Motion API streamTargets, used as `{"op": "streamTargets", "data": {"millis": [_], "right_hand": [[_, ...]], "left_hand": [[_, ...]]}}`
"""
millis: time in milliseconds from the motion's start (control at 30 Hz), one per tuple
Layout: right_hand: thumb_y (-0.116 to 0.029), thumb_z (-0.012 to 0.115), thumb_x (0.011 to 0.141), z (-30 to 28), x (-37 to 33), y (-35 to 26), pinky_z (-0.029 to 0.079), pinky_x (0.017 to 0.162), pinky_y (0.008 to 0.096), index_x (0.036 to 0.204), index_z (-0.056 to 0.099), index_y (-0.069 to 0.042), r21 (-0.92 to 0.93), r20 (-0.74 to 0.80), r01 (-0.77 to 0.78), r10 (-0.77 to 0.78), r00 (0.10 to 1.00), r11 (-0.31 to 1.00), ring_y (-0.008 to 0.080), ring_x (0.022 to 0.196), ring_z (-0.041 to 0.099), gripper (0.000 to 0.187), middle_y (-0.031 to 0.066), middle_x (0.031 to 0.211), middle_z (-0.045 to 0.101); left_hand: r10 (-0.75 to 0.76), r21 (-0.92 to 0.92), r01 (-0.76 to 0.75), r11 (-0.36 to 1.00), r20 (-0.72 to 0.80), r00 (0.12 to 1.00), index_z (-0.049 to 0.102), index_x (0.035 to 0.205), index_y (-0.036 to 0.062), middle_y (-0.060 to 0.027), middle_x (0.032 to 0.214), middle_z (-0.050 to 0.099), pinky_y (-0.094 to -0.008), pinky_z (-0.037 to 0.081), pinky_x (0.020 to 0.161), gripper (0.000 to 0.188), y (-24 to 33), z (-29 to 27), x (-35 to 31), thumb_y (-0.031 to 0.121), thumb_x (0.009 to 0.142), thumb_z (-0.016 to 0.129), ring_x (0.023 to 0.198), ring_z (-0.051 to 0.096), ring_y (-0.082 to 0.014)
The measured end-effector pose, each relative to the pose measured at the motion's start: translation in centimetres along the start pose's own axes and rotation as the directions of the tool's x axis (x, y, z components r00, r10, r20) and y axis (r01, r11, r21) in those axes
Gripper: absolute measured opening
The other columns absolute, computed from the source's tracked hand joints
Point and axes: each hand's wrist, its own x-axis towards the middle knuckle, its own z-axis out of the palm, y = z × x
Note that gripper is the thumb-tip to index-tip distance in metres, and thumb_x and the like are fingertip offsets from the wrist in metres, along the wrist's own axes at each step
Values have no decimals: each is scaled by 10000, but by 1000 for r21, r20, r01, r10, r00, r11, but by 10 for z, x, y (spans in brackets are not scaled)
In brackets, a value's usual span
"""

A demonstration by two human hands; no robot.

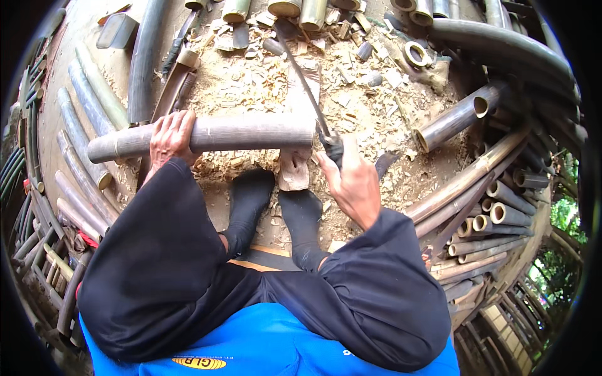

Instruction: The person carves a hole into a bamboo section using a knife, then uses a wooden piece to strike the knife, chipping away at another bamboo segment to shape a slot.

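My left hand [172, 137] is closed over a thick grey-brown bamboo tube [244, 133], left of its middle. The tube lies crosswise in front of me, its right end over a wooden block [295, 170] between my feet and the wood chips. My right hand [352, 182] is closed around the dark handle of a long-bladed knife [304, 81]. Its narrow blade, seen nearly edge-on, slants up and away to the left, close by the tube's right end. Whether the blade touches the tube, I cannot tell.
Pale wood chips [235, 84] and bamboo offcuts cover the ground ahead. Bamboo poles lean at the left [94, 88], and cut tubes are stacked at the right [505, 213]. My dark-covered feet [251, 197] are close to the block. A grey container [117, 31] stands at the far left.
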Motion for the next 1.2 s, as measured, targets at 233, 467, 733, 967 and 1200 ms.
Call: {"op": "streamTargets", "data": {"millis": [233,467,733,967,1200], "right_hand": [[-276,667,1027,34,3,41,562,665,512,1290,528,36,-84,42,-77,81,996,993,472,744,705,431,273,875,714],[-185,699,1021,-9,-14,-6,545,597,427,1248,542,35,67,-112,117,-109,988,991,371,668,715,353,193,792,701],[-205,678,1034,19,-10,27,573,633,452,1286,537,9,-106,-168,215,-231,958,971,394,728,741,359,240,877,718],[-184,696,1023,-15,-20,-15,580,617,430,1281,552,23,-31,-263,376,-370,891,926,377,699,738,361,210,862,717],[-256,710,991,26,-4,43,540,591,510,1288,535,74,-283,-97,120,-153,984,952,471,687,686,477,280,786,679]], "left_hand": [[12,27,-11,1000,-28,1000,614,1284,77,-125,1274,665,-472,468,1061,737,3,3,-11,202,616,899,1234,625,-317],[2,-56,26,998,454,891,588,1224,114,-93,1135,617,-436,426,1046,784,-4,-29,33,267,519,893,1185,580,-302],[-63,-52,96,994,448,892,632,1146,144,-81,1096,651,-436,452,1007,624,5,-24,28,220,572,863,1140,637,-293],[-51,-19,60,998,304,951,614,1163,144,-68,1090,648,-425,475,993,666,9,-18,13,192,559,889,1118,642,-275],[-18,17,14,1000,288,957,600,1167,129,-80,1124,644,-435,468,1010,704,1,-8,12,182,536,907,1123,629,-285]]}}
